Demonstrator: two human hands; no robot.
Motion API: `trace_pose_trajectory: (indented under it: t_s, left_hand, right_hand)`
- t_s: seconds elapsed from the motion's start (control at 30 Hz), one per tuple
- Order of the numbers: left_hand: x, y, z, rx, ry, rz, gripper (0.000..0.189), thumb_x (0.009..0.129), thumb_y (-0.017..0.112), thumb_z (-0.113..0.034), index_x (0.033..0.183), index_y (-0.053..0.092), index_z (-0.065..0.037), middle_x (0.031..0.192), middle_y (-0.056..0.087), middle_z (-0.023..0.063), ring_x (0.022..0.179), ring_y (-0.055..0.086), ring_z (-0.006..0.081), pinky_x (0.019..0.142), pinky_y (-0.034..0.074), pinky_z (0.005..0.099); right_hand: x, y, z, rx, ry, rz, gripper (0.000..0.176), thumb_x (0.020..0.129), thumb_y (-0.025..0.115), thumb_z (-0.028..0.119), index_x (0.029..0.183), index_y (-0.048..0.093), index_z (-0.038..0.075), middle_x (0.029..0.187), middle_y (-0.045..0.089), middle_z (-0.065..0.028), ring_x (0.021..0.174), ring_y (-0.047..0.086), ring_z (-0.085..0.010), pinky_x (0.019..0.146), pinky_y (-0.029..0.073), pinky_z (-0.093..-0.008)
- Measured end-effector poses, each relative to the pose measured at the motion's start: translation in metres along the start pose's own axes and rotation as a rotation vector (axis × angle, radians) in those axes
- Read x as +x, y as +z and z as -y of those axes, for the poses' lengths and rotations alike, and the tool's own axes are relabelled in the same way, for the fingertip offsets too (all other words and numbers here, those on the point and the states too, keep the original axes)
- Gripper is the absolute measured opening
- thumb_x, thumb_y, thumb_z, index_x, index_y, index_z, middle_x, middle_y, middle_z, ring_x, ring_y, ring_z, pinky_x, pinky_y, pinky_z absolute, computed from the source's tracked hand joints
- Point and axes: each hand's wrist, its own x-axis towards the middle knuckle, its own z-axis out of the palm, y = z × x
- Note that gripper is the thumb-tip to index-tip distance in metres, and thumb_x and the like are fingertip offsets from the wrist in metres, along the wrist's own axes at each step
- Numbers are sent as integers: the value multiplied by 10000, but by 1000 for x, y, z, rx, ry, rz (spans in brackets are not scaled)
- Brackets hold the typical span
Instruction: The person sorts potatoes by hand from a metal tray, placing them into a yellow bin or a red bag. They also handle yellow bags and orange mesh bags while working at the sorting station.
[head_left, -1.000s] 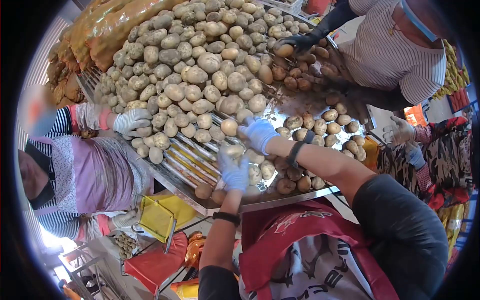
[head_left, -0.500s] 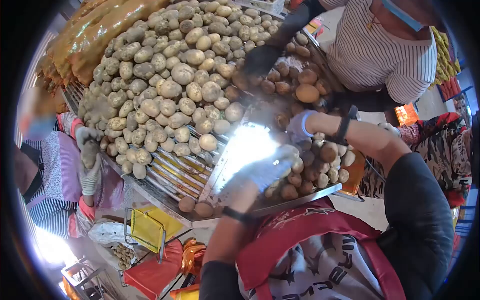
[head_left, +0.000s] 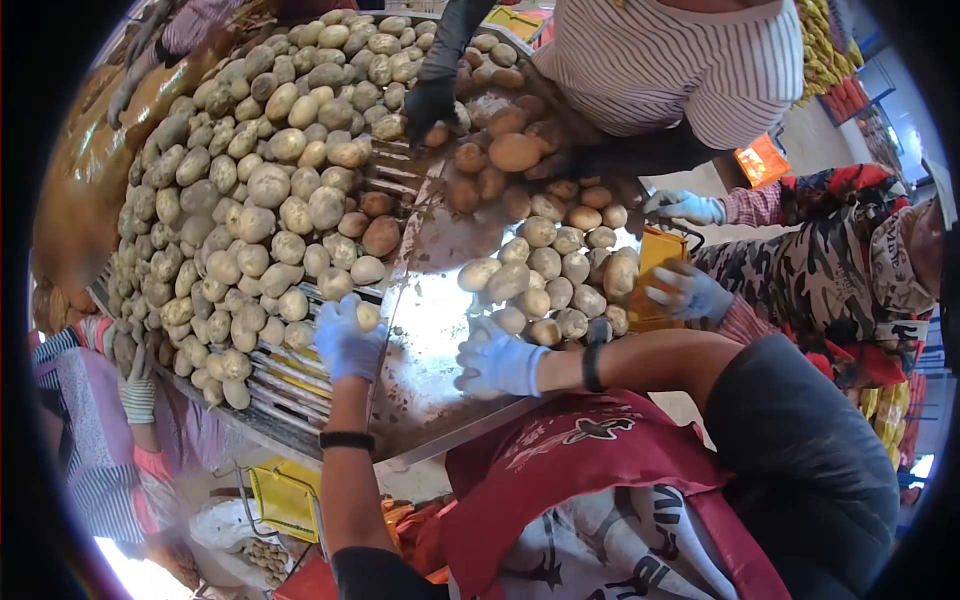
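My left hand [head_left: 348, 345], in a pale glove, is at the edge of the slatted rack with its fingers and thumb closed around a small potato [head_left: 367, 317]. My right hand [head_left: 500, 360], gloved the same way, is low over the shiny metal tray [head_left: 420, 345], fingers spread and holding nothing I can see. Just beyond it lies a group of sorted-looking potatoes [head_left: 560, 265] on the tray. To the left, a large heap of dusty potatoes [head_left: 240, 210] covers most of the slatted rack [head_left: 290, 385].
Across the tray, a person in a striped top [head_left: 670, 70] reaches in with dark gloves [head_left: 430, 105]. At right, a person in camouflage [head_left: 830, 275] has gloved hands beside an orange-yellow crate [head_left: 655, 275]. Another person's striped glove [head_left: 137, 395] touches the heap's left side. A yellow stool [head_left: 285, 497] stands below.
My left hand has moved left to the rack's edge and closed on a potato. My right hand has drawn back from the potatoes toward me. The view has shifted, and the right-hand person's hands now show.
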Motion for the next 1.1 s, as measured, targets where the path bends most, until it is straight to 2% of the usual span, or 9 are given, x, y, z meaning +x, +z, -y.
trace_pose_trajectory:
  t_s: [0.13, 0.27, 0.37, 0.47, 0.5, 0.6, 0.7, 0.9, 1.1]
  left_hand:
    - [-29, 30, 7, -899, -58, -226, 367, 698, 728, -132, 1000, 526, -81, 906, 533, 75, 827, 570, 227, 699, 500, 356]
    - [-82, 1, 6, -2102, -805, 224, 218, 795, 629, -271, 903, 561, -94, 773, 581, 59, 627, 566, 170, 492, 494, 319]
    - [-115, -7, 10, -2376, -995, 128, 310, 818, 537, -381, 866, 581, -78, 779, 601, 86, 647, 586, 212, 557, 513, 327]
    - [-127, 11, 15, -2007, -1082, 108, 261, 795, 568, -329, 851, 603, -76, 795, 610, 88, 667, 596, 213, 588, 518, 330]
    - [-132, 12, 1, -1862, -849, 26, 230, 778, 577, -275, 846, 617, -59, 785, 613, 77, 663, 595, 204, 632, 516, 312]
    - [-123, 41, -19, -759, -151, 148, 273, 774, 626, -257, 974, 595, -73, 913, 612, 125, 821, 597, 286, 737, 502, 357]
    - [-86, 3, -92, -248, 54, 234, 476, 792, 606, -350, 1160, 509, -64, 1135, 546, 165, 1013, 582, 250, 776, 504, 378]
    - [-6, 72, -165, 20, 169, 358, 497, 793, 607, -327, 1233, 484, -131, 1162, 530, 114, 1071, 560, 254, 733, 521, 453]
    - [-3, 81, -177, 1, 202, 481, 260, 840, 533, -205, 1068, 642, -141, 1055, 651, 80, 992, 628, 258, 717, 531, 455]
  right_hand:
    - [-38, 10, -27, 39, 15, -64, 407, 767, 536, 157, 1165, 537, 240, 1174, 502, -92, 1185, 446, -271, 1024, 262, -569]
    - [-79, -18, -60, 32, 77, 4, 533, 666, 638, 268, 1183, 561, 161, 1280, 458, -123, 1236, 402, -301, 1096, 201, -464]
    - [-55, -90, -84, 10, 254, 494, 461, 706, 660, 373, 1099, 638, 133, 1327, 455, -138, 1217, 423, -315, 1052, 267, -442]
    - [-10, -142, -80, 261, 536, 461, 487, 729, 654, 379, 1159, 598, 155, 1281, 492, -138, 1152, 494, -322, 947, 389, -472]
    - [-9, -103, -87, -25, 269, 38, 273, 787, 576, 357, 1016, 602, 212, 1062, 577, -112, 1025, 558, -336, 887, 424, -480]
    - [20, -33, -106, -141, 150, -64, 289, 773, 569, 367, 1011, 613, 209, 988, 581, -117, 978, 570, -334, 846, 433, -507]
    - [22, -89, -95, -56, 421, 117, 288, 790, 560, 332, 1021, 636, 178, 1070, 583, -145, 1042, 560, -343, 891, 400, -533]
    - [-25, -75, -124, -185, 653, 279, 460, 742, 644, 300, 1166, 550, 147, 1276, 457, -170, 1235, 405, -357, 1075, 177, -588]
    - [-54, -66, -120, -158, 654, -3, 403, 792, 562, 301, 1147, 566, 111, 1336, 407, -190, 1276, 357, -372, 1069, 181, -584]
